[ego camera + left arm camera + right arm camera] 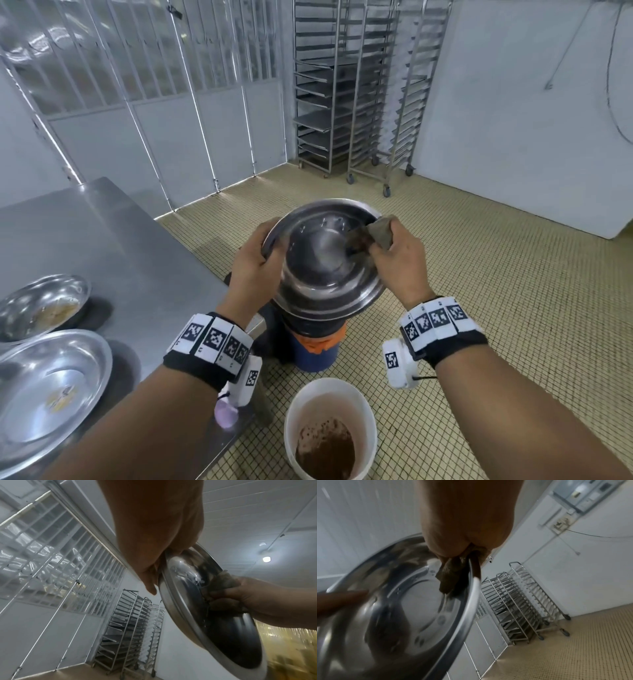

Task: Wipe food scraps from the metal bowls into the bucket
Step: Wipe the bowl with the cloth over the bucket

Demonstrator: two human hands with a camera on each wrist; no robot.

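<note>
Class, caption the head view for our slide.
Left hand tilts a metal bowl while right hand wipes it with a cloth.

no words, brand names or numbers can be read anywhere here. the only printed marks are black-and-white square code patterns on the white wristband (214,341) just behind the left hand (251,270), on the wristband (436,318) just behind the right hand (399,262), and one on each small white camera block under the wrists; they carry no legible lettering.
</note>
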